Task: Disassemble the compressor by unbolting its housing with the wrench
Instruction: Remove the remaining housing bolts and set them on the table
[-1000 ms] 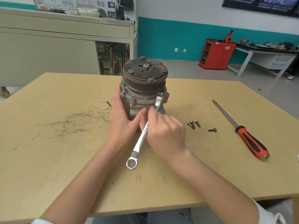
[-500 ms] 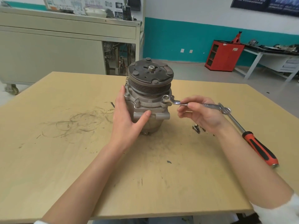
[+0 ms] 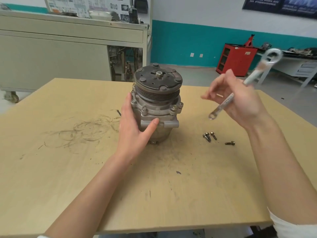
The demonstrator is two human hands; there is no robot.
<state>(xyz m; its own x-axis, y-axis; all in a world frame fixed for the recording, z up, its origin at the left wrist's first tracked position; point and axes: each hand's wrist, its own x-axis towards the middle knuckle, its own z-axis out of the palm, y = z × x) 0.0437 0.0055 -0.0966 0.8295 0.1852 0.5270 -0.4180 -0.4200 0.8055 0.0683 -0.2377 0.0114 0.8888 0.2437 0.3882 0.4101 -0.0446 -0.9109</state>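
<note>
While aloft, flat silvery wrench (image 3: pixel 226 101)

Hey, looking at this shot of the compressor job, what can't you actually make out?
Head view only.
The wrench: ring end motion-blurred, stamped lettering unreadable.
The compressor: far side hidden by its own body, so bolts there cannot be counted.
The left hand: fingers hidden behind the compressor.
The right hand: its grip on the wrench is blurred by motion.
</note>
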